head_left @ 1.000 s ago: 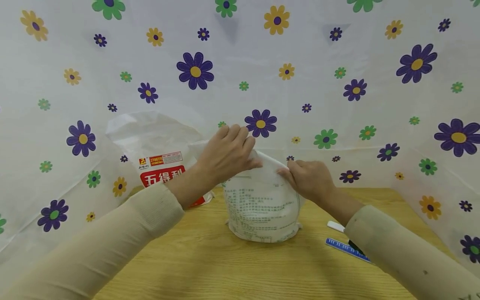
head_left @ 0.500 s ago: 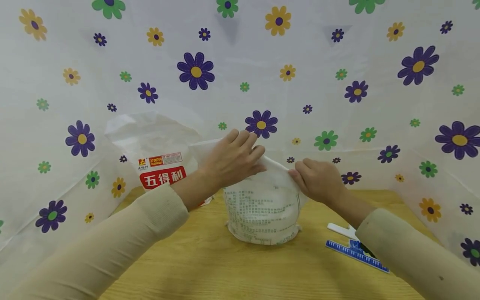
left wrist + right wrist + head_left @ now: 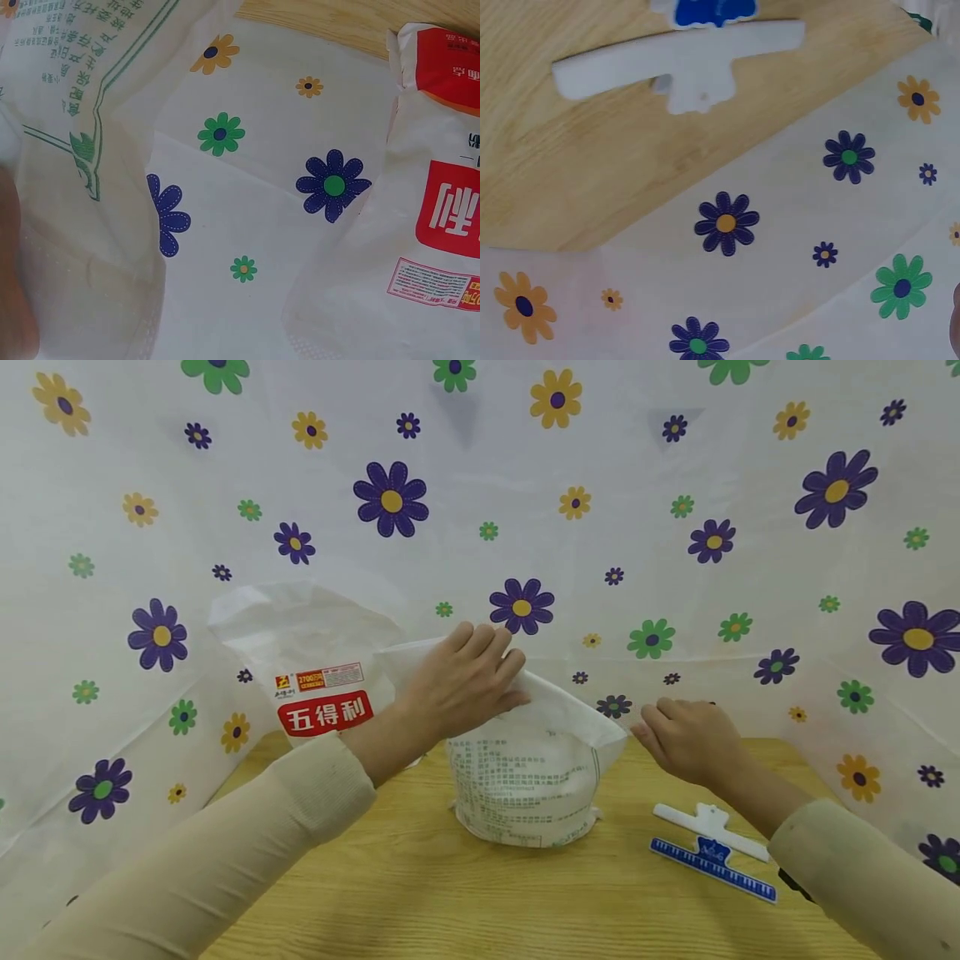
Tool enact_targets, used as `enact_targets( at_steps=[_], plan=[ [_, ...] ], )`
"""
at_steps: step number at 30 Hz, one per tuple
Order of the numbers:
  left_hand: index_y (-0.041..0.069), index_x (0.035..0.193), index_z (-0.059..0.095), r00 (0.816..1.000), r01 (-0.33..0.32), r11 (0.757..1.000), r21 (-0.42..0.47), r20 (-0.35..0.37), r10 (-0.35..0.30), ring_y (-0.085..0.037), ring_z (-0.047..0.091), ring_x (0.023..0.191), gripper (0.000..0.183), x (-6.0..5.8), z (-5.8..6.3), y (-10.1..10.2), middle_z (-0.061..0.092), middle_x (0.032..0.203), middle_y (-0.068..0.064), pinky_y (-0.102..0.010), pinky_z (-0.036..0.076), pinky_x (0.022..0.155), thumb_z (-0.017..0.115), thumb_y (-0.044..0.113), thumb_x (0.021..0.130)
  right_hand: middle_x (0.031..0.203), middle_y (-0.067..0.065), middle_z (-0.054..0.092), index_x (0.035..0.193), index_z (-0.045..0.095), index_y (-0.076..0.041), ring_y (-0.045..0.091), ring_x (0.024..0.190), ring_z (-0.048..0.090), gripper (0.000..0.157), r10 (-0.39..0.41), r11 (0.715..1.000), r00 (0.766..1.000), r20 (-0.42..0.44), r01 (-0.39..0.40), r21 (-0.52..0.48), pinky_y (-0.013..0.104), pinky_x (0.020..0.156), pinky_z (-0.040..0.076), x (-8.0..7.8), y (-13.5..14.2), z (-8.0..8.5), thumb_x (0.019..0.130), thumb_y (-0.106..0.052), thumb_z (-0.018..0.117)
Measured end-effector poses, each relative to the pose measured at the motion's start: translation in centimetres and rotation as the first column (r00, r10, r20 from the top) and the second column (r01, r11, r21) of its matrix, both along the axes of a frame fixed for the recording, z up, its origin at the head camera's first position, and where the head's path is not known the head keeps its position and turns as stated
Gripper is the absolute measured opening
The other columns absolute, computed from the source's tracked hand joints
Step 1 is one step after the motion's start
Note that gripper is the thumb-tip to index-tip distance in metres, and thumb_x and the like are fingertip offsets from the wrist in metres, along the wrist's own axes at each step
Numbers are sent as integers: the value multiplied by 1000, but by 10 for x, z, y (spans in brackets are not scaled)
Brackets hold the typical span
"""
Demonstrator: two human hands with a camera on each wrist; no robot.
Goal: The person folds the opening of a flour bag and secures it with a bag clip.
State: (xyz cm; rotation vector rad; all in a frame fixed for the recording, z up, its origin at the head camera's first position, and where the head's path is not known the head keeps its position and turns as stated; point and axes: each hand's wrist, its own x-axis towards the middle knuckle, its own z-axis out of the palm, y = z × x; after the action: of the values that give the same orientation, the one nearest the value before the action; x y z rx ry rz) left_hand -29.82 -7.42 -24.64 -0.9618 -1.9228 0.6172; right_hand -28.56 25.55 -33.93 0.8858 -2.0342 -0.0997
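Right hand shifted outward, green-printed white bag, upright

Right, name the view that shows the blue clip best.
The head view: the blue clip lies there whole and uncovered. Right wrist catches only part, cut off by the top edge; left wrist shows none of it.

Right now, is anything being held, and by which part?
The left hand grips the green-printed bag by its top edge. Whether the right hand, close to the bag's right corner, pinches it cannot be told.
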Motion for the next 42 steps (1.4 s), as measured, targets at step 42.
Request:
enact_targets(
  at_steps=[42],
  plan=[
    [9, 133, 41, 998, 35, 987, 157, -51, -27, -32, 39, 113, 72, -6, -11, -6, 46, 135, -17, -48, 31, 95, 39, 71, 95, 67, -11, 47, 70, 50, -22, 4, 58, 44, 36, -306, 952, 761, 572, 243, 187, 27, 54, 44, 42, 70, -116, 103, -35, 53]
  ],
)
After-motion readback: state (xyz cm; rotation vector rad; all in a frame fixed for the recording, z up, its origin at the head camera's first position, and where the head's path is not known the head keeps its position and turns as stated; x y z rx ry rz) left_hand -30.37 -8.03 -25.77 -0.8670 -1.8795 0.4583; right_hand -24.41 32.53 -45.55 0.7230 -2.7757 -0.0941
